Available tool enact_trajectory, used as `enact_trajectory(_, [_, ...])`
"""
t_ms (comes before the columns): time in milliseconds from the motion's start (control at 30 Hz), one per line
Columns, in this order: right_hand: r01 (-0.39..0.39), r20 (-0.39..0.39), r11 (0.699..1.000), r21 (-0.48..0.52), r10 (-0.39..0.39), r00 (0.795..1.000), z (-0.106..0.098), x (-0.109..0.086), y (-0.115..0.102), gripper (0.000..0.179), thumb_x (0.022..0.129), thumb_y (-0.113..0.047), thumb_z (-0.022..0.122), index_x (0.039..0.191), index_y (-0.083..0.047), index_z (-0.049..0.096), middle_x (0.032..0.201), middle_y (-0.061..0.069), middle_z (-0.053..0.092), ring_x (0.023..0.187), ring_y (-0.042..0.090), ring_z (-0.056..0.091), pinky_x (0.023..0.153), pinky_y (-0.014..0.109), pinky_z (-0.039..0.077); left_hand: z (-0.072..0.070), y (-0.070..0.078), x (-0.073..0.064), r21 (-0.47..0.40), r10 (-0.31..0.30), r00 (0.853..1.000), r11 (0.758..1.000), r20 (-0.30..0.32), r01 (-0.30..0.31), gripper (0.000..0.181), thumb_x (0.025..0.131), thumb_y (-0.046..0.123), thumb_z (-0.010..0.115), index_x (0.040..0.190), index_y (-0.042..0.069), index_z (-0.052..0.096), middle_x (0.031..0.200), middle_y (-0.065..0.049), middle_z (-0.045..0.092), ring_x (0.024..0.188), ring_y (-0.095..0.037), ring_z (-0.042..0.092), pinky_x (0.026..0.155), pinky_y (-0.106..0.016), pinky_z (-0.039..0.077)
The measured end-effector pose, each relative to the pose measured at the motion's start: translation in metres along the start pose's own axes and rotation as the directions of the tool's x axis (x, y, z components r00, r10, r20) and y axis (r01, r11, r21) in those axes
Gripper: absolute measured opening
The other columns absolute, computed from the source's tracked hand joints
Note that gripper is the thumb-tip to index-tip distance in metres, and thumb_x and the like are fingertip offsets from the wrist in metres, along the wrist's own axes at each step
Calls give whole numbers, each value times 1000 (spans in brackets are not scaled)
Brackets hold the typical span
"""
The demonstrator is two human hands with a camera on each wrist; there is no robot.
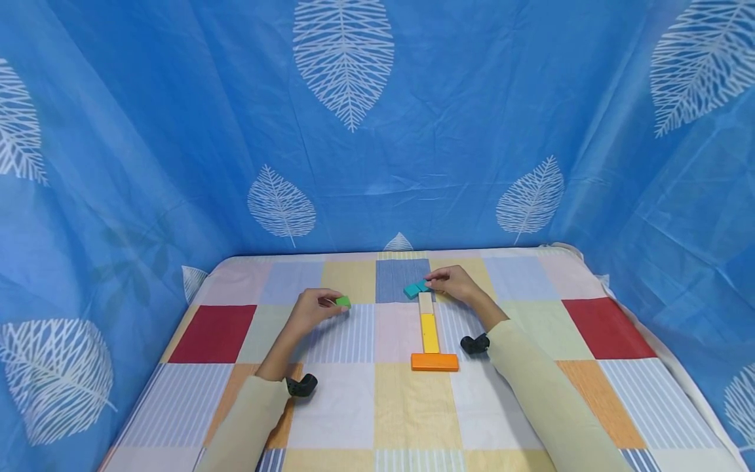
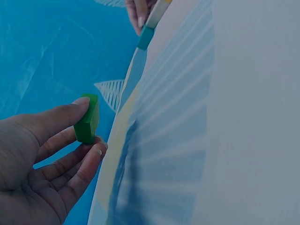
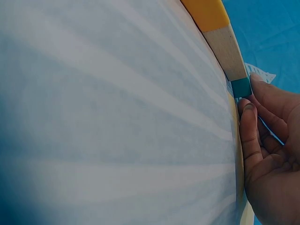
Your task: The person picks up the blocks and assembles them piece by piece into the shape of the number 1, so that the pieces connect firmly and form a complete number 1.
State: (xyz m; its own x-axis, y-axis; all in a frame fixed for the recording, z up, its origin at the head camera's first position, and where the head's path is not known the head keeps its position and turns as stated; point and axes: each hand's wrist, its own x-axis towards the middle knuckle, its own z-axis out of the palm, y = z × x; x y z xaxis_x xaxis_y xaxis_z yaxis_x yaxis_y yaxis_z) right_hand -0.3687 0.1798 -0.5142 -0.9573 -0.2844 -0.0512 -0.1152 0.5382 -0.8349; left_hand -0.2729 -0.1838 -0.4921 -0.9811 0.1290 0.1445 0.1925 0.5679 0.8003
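My left hand (image 1: 312,309) pinches a small green block (image 2: 88,119) between thumb and fingers, a little above the cloth. Farther right, my right hand (image 1: 454,283) pinches the nearer-to-it of two teal blocks (image 1: 423,286) by its right end. The other teal block (image 1: 411,291) lies against it on the left. Below them, an unpainted wooden block (image 1: 426,303) touches a yellow piece (image 1: 430,333), forming a straight column. An orange block (image 1: 434,362) lies crosswise at the column's near end. In the right wrist view, the fingertips partly cover the teal block (image 3: 241,87).
A patchwork cloth (image 1: 413,413) covers the table. Blue leaf-print curtains (image 1: 407,131) hang behind and along both sides. Each wrist wears a black camera, the left one (image 1: 302,385) and the right one (image 1: 475,344) both just over the cloth.
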Motion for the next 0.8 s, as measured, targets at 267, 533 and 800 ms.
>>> enact_trajectory(267, [-1, -1, 1000, -1, 1, 1000, 1, 3, 2, 30, 97, -21, 71, 120, -2, 73, 113, 13, 71, 91, 19, 61, 74, 26, 51, 11, 7, 4, -20, 20, 1000, 1000, 19, -19, 27, 83, 9, 84, 109, 2, 77, 98, -10, 74, 85, -23, 69, 75, -37, 58])
enact_trajectory(533, [-15, -5, 1000, 5, 15, 1000, 2, 2, 1, 29, 98, -20, 70, 120, -2, 73, 117, 14, 70, 92, 21, 60, 74, 26, 51, 27, 16, 10, -9, 69, 997, 998, 25, -68, 26, 82, 8, 85, 106, 3, 78, 98, -7, 75, 82, -21, 69, 76, -37, 59])
enact_trajectory(800, [-30, -12, 1000, 9, 30, 999, 2, 1, 1, 29, 97, -21, 71, 120, -3, 74, 115, 13, 71, 90, 21, 60, 74, 26, 50, 41, 25, 15, -6, 93, 994, 996, 61, -93, 25, 82, 11, 85, 106, 3, 78, 96, -9, 75, 82, -21, 70, 78, -37, 58])
